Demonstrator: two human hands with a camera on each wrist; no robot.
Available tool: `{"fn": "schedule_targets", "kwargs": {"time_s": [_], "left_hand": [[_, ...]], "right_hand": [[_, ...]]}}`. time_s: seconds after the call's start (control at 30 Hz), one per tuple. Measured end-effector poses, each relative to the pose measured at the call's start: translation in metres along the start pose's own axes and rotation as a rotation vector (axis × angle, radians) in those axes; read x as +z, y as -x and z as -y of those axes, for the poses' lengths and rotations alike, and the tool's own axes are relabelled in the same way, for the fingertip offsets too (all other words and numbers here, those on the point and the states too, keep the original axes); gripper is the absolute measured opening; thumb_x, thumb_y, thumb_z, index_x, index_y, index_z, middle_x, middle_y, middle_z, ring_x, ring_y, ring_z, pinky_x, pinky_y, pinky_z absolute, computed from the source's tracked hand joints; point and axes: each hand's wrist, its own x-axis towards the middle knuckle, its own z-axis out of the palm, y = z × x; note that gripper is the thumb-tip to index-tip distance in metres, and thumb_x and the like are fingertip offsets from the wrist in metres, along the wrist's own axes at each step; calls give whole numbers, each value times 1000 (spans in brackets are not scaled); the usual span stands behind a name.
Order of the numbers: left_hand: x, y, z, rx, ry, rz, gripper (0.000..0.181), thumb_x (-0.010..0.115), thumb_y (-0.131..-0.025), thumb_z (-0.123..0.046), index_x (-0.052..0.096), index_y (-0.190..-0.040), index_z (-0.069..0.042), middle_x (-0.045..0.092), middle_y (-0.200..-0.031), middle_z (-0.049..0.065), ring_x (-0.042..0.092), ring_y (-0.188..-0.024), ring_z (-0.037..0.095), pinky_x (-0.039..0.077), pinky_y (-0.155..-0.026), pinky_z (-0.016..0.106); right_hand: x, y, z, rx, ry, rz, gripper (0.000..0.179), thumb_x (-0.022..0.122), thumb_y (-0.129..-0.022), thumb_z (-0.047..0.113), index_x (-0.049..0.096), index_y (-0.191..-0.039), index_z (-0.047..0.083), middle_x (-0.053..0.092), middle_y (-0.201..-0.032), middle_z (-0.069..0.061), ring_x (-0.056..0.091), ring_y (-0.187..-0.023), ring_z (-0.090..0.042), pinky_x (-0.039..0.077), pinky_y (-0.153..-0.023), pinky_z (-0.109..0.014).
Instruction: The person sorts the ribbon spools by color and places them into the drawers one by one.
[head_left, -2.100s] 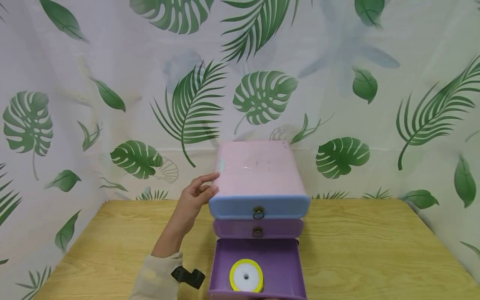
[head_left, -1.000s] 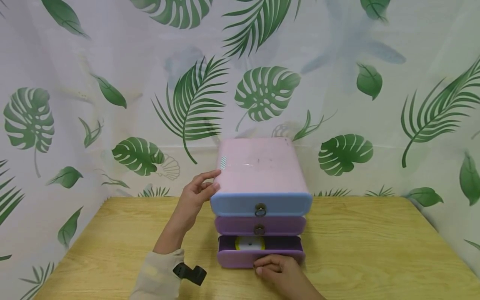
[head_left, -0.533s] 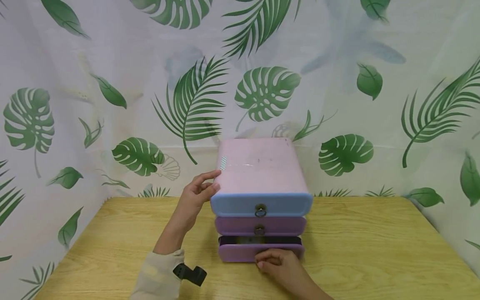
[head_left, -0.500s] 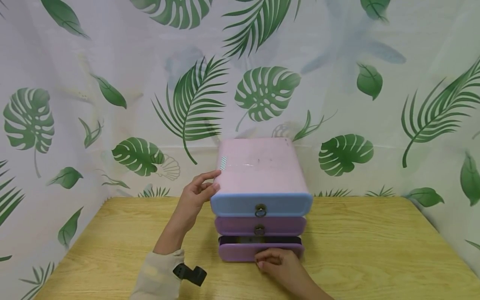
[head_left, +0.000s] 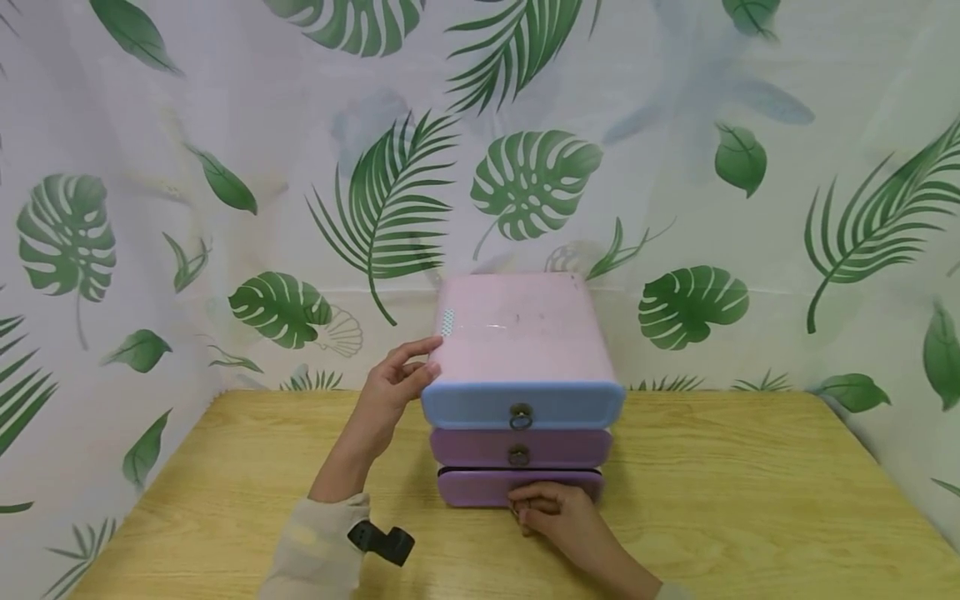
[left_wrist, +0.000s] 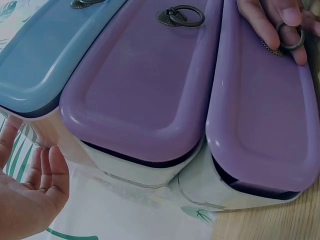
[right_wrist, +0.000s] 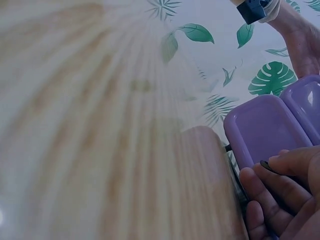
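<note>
A small pink-topped chest (head_left: 525, 329) of three drawers stands on the table. The top drawer (head_left: 468, 407) has a blue front, the middle drawer (head_left: 468, 448) and bottom drawer (head_left: 472, 489) purple ones. My right hand (head_left: 562, 521) holds the bottom drawer's bronze ring pull (left_wrist: 302, 36), a finger through the ring. A thin dark gap shows above that drawer's front. With relaxed fingers my left hand (head_left: 386, 396) touches the chest's left side near the top; in the left wrist view its fingertips (left_wrist: 57, 160) lie by the pale side wall. What the bottom drawer contains is hidden.
The wooden table (head_left: 735, 483) reaches out on both sides of the chest. A leaf-printed cloth (head_left: 675, 167) hangs behind and along the sides. A black strap with a small device (head_left: 381, 543) sits on my left wrist.
My right hand has pushed the bottom drawer inward from far out to nearly flush. The yellow-rimmed white spool seen inside it earlier is now out of sight. My left hand stays at the chest's side.
</note>
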Motion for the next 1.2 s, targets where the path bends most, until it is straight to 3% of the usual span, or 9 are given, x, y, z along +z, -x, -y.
{"fn": "schedule_targets", "kwargs": {"time_s": [0.47,0.83,1.03,1.2], "left_hand": [[-3,4,1,-12,5,-27,44,56,-96,-13,50,-139,-7,50,-127,12,60,-93,7,50,-88,29],[-2,6,0,-12,11,-26,43,56,-96,-12,50,-139,-7,54,-119,6,60,-92,6,50,-86,26],[-2,7,1,-4,-14,-61,41,56,-96,-13,53,-137,-7,56,-117,6,59,-94,6,50,-86,26],[-5,12,4,-12,-42,-140,34,56,-98,-16,58,-130,-6,59,-123,8,60,-94,6,51,-85,27]], "right_hand": [[1,-10,-4,-6,-4,14,31,60,-91,2,62,-119,-11,67,-111,-27,66,-78,-15,55,-69,-25],[1,-4,-1,15,-8,41,33,59,-90,-1,60,-121,-11,65,-111,-27,67,-81,-20,56,-71,-27],[-5,0,-5,-23,30,73,33,58,-92,2,59,-123,-10,67,-105,-26,67,-82,-14,55,-72,-24],[-9,5,-9,-30,27,117,34,58,-92,1,58,-124,-9,65,-113,-28,68,-88,-14,56,-75,-24]]}}
